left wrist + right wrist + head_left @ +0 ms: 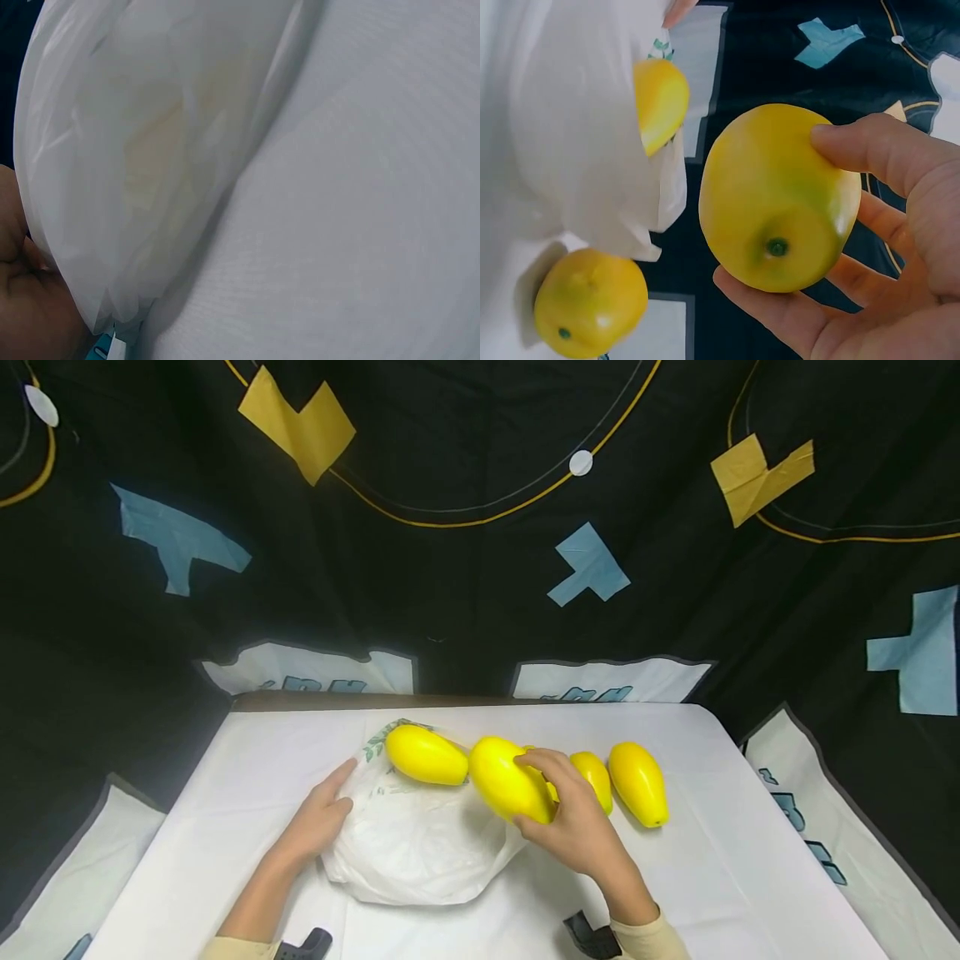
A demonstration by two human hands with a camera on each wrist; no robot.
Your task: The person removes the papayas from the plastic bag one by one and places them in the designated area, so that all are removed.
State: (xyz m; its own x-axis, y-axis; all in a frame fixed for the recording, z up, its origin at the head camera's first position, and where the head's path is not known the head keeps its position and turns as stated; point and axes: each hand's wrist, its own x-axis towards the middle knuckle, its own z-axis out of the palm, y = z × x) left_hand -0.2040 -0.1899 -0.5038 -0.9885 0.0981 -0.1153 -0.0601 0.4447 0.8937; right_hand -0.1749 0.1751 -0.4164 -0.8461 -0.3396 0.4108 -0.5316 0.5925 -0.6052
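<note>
A white plastic bag (pixel 427 852) with a green leaf print lies on the table, its mouth toward the far side. My left hand (pixel 321 818) holds the bag's left edge; part of that hand (pixel 37 300) shows beside the bag in the left wrist view. A yellow mango (pixel 426 754) lies at the bag's mouth, partly inside it in the right wrist view. My right hand (pixel 566 814) grips another yellow mango (pixel 772 195), thumb on one side and fingers around the other, raised over the bag's right side. A yellowish shape shows through the bag's film.
To the right, a mango (pixel 637 783) and a second mango (pixel 592 777) lie on the white table (pixel 720 868); a bit of yellow shows behind my right hand. A black curtain (pixel 450 602) with taped patches hangs beyond the table's far edge.
</note>
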